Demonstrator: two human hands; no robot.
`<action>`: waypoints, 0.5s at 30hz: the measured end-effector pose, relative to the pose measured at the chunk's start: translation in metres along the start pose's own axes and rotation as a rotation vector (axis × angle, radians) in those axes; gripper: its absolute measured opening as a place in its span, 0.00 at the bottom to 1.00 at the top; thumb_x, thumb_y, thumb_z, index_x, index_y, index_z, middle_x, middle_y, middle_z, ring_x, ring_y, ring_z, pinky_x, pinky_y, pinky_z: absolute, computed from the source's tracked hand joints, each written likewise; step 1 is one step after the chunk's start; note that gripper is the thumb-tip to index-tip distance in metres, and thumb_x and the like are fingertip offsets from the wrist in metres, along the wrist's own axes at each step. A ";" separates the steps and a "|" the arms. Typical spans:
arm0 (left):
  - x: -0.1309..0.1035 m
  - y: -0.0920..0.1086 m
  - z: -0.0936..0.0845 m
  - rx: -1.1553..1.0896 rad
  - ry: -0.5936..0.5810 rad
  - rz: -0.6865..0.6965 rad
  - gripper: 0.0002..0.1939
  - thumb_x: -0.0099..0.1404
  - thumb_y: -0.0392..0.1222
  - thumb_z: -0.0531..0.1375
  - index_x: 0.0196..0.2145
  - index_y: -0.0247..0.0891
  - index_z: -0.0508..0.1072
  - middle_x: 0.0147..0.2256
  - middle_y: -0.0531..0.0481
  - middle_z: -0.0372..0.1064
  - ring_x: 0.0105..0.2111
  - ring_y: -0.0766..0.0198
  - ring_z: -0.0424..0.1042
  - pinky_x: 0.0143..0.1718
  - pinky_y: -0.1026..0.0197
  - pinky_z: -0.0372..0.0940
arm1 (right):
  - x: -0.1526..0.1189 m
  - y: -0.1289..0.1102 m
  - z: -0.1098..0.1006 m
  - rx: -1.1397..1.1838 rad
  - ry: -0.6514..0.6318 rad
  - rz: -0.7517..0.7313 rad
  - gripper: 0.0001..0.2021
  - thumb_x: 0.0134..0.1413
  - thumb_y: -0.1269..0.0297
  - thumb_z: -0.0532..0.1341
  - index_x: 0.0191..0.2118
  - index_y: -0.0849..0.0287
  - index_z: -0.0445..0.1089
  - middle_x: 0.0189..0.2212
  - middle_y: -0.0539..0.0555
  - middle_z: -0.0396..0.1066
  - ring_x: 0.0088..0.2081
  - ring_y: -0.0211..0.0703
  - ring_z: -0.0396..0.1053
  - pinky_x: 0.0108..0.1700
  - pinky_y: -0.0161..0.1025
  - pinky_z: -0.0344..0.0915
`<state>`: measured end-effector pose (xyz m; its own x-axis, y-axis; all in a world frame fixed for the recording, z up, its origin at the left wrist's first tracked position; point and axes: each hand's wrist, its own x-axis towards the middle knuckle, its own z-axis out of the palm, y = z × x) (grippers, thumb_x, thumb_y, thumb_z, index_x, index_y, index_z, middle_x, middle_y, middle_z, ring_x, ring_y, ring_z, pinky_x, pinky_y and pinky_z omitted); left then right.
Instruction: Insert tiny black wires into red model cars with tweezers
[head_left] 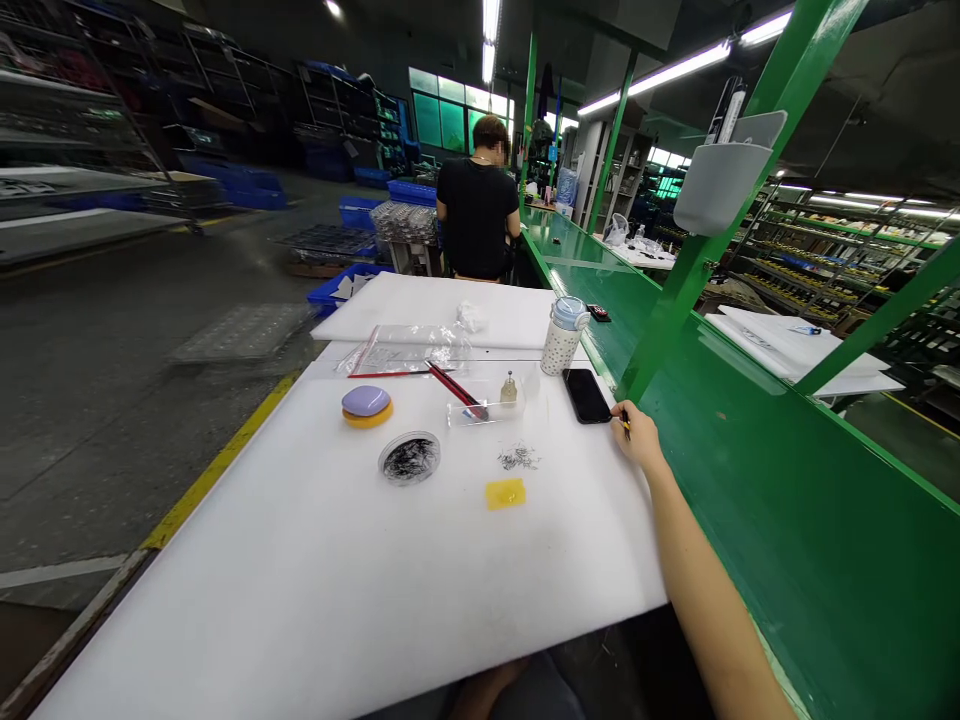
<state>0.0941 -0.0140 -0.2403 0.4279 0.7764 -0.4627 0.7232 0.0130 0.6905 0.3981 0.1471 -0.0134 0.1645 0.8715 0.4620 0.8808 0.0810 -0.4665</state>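
Observation:
My right hand point(636, 434) is at the table's right edge, beside the lower corner of a black phone point(587, 396). Its fingers are closed round a small black and yellow tool point(625, 425). My left hand is not in view; part of an arm shows below the front edge. On the white table point(360, 590) lie a round clear dish of black slivers point(410, 458), a loose pile of thin dark pieces point(519, 458) and a yellow block point(505, 493). Red and black tweezers point(457, 390) rest by a clear tray point(484, 414) and a small bottle point(508, 388).
A purple and orange rounded object point(367, 406) sits at the left. Clear bags point(412, 347) and a dotted cup point(562, 338) stand farther back. A green post point(675, 300) rises beside the green bench point(772, 470). A person in black point(480, 215) sits ahead.

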 end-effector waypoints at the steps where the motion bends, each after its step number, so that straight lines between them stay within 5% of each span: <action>1: 0.001 -0.001 0.001 0.014 -0.006 -0.019 0.27 0.66 0.55 0.64 0.59 0.43 0.72 0.62 0.41 0.69 0.67 0.46 0.60 0.72 0.35 0.46 | 0.000 0.000 -0.001 0.004 -0.001 -0.006 0.09 0.49 0.65 0.55 0.38 0.54 0.68 0.28 0.53 0.72 0.28 0.48 0.66 0.32 0.41 0.60; 15: 0.000 0.009 -0.001 0.052 -0.032 -0.039 0.29 0.70 0.49 0.63 0.65 0.42 0.66 0.69 0.40 0.57 0.72 0.46 0.50 0.73 0.37 0.38 | 0.000 -0.014 0.001 0.087 -0.074 -0.165 0.15 0.49 0.71 0.55 0.44 0.52 0.67 0.46 0.59 0.78 0.48 0.58 0.71 0.51 0.52 0.66</action>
<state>0.1000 -0.0128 -0.2332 0.4152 0.7554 -0.5069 0.7667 0.0094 0.6420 0.3855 0.1465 -0.0071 -0.0153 0.8759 0.4823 0.8508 0.2649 -0.4539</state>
